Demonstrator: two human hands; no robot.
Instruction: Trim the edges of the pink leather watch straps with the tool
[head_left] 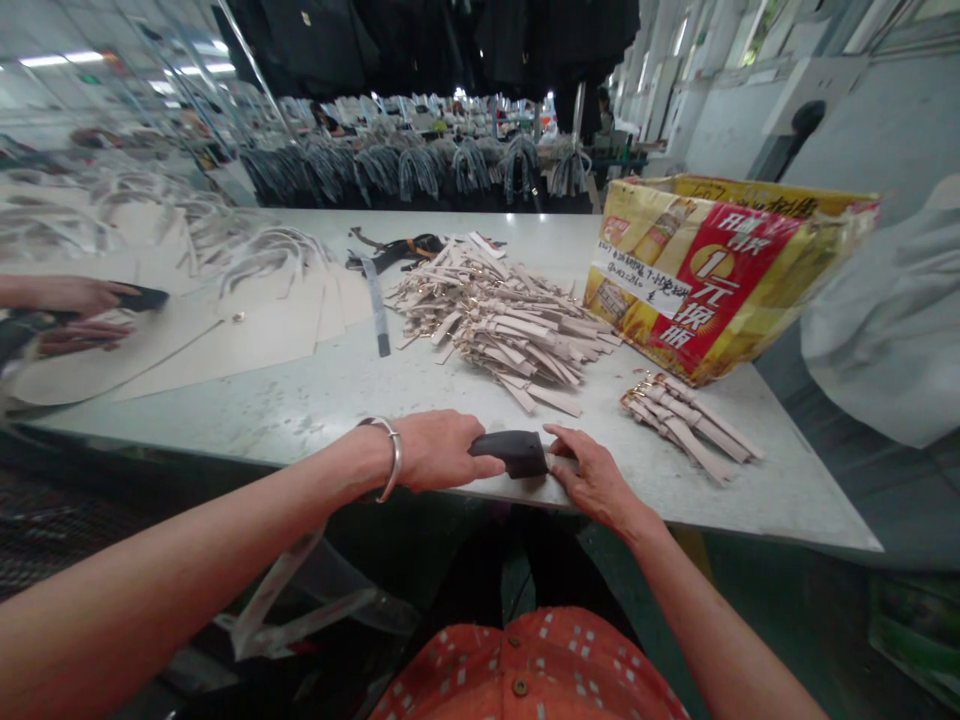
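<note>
My left hand point(442, 450) is closed around a black handheld tool point(517, 453) at the table's front edge; its exact kind is unclear. Just right of the tool's blunt end, my right hand point(589, 475) has its thumb and fingers pinched together. Something small and pale shows between those fingertips, touching or close to the tool, too small to make out. Beyond my hands lies a large heap of beige straps with gold-coloured metal fittings point(510, 330). A smaller bundle of the same straps point(682, 420) rests to the right of my right hand.
A yellow and red cardboard box point(697, 280) stands at the right behind the small bundle. Black straps point(397, 250) and a grey strip point(377, 305) lie left of the heap. At far left, a co-worker's hands point(75, 305) work over beige sheets point(277, 325). Dark garments hang behind the table point(555, 225).
</note>
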